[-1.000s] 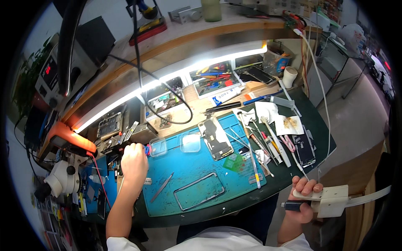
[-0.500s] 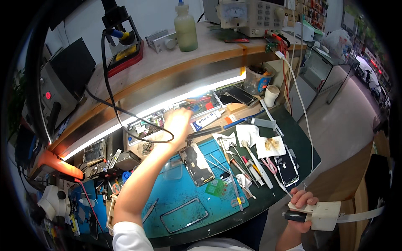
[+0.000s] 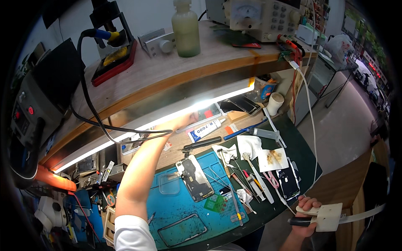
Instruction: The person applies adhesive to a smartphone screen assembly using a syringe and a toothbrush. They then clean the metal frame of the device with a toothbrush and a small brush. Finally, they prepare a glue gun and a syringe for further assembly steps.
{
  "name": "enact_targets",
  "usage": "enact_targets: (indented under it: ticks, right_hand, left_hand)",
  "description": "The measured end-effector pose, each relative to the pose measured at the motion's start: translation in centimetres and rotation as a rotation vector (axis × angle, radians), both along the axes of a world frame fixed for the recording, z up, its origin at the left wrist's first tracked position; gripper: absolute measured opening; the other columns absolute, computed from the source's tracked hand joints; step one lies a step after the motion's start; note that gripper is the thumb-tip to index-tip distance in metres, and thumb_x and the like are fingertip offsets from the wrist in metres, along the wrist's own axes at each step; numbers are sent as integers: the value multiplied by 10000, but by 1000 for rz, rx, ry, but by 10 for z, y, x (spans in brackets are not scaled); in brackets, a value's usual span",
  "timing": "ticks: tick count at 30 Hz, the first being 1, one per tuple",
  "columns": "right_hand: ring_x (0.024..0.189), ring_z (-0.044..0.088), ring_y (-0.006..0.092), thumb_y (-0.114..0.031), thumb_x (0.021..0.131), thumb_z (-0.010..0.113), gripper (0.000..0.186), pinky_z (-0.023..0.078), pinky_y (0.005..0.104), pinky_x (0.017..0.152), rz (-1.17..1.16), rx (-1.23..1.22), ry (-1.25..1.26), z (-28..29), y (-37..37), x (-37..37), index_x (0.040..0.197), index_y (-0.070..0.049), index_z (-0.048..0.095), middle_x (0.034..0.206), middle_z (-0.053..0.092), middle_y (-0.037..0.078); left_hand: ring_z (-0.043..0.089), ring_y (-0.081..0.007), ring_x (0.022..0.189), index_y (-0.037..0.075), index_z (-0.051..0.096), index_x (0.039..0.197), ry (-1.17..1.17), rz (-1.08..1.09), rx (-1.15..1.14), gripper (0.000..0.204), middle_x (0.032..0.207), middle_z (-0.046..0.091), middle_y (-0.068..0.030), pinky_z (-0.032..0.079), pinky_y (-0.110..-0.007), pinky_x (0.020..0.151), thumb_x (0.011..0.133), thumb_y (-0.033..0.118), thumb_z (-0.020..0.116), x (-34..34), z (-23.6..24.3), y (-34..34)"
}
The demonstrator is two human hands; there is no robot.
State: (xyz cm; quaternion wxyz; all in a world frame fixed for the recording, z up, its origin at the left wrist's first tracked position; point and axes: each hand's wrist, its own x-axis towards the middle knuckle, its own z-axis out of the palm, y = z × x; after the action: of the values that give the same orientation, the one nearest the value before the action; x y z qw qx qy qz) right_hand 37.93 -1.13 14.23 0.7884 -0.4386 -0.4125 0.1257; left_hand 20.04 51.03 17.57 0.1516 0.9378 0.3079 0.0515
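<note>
My left hand reaches under the shelf to a tray of small parts beside a white-and-blue glue tube; glare and the angle hide its fingers. At the lower right, off the bench edge, my right hand is closed around a pale, boxy device with a black cylindrical part and a flat whitish strap or cable. On the blue work mat lie an opened phone screen assembly, an empty phone frame and a green stencil-like piece.
Tweezers, brushes and picks lie beside white tissues, one stained brown. A dark phone part rests near the right edge. A black cable loops across my left forearm. Above stand a bottle and a power supply.
My left hand has gone slightly right and farther under the shelf, near the tray. The whole view has shifted a little. My right hand keeps its hold on the pale device.
</note>
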Motion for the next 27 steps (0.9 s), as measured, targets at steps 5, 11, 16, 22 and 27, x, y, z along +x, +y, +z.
enact_targets:
  ticks: [5, 11, 16, 22, 27]
  right_hand:
    - [986, 517, 229, -637, 901, 708, 694, 375, 466, 1029, 38, 2, 1, -1, 0, 3, 1295, -99, 516, 1032, 525, 65]
    - [1003, 492, 226, -618, 897, 715, 692, 366, 462, 1026, 54, -1, 15, 1, 0, 3, 1300, -90, 522, 1043, 518, 61]
    - [1015, 518, 238, -623, 897, 717, 707, 377, 455, 1008, 23, -8, 9, 2, -7, 3, 1307, -80, 524, 1056, 542, 77]
    - [1047, 516, 244, -588, 914, 711, 706, 401, 437, 993, 30, -9, 18, 2, -10, 3, 1350, -64, 526, 1088, 547, 88]
    - [1074, 530, 255, -549, 931, 714, 692, 420, 411, 976, 77, 4, 38, 2, -10, 3, 1369, -50, 520, 1119, 558, 99]
  left_hand:
    - [684, -219, 904, 91, 740, 1103, -145, -23, -83, 196, 970, 738, -78, 546, -370, 826, 935, 190, 720, -29, -12, 20]
    - [686, -217, 911, 93, 746, 1090, 99, -81, -101, 183, 980, 742, -78, 547, -370, 828, 919, 142, 702, -24, 7, 10]
    - [692, -218, 947, 96, 751, 1091, -20, 121, -72, 178, 1043, 755, -86, 548, -376, 857, 915, 120, 743, -20, 9, 5]
    - [678, -218, 1015, 93, 757, 1139, 0, -134, -253, 207, 1104, 750, -63, 544, -374, 898, 934, 112, 739, -15, 7, 15]
    - [660, -176, 971, 99, 754, 1173, 57, -256, -212, 268, 1022, 723, -45, 545, -333, 865, 911, 44, 734, -15, -4, 30]
